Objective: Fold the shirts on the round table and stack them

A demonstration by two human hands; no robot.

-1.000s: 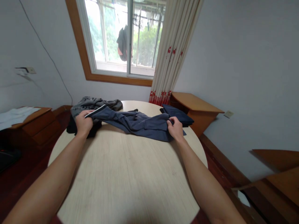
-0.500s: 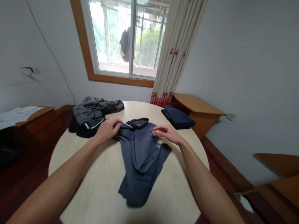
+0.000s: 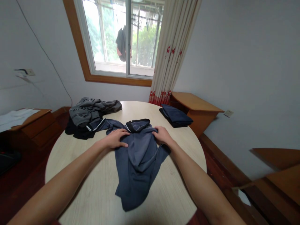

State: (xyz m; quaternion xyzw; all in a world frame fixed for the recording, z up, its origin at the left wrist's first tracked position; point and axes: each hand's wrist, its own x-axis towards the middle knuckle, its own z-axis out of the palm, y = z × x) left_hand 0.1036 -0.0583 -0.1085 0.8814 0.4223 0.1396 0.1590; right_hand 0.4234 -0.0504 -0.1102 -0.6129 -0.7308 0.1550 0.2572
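A dark grey-blue polo shirt (image 3: 142, 153) lies rumpled on the round table, its black, white-edged collar pointing away from me. One sleeve with a white-striped cuff stretches left to the clothes pile. My left hand (image 3: 116, 138) rests on the shirt left of the collar, thumb and fingers apart. At the other shoulder, my right hand (image 3: 163, 136) pinches the fabric between thumb and fingers. The shirt's lower part is folded and narrows toward me.
A pile of grey and black clothes (image 3: 86, 112) sits at the table's far left. Folded dark navy clothes (image 3: 177, 115) lie at the far right. The pale round table (image 3: 93, 181) stands near a window, a curtain (image 3: 172, 53) and a wooden desk (image 3: 197, 102).
My left hand has moved right and down from the sleeve onto the shirt's shoulder. My right hand has closed on the other shoulder. The view has shifted slightly right.
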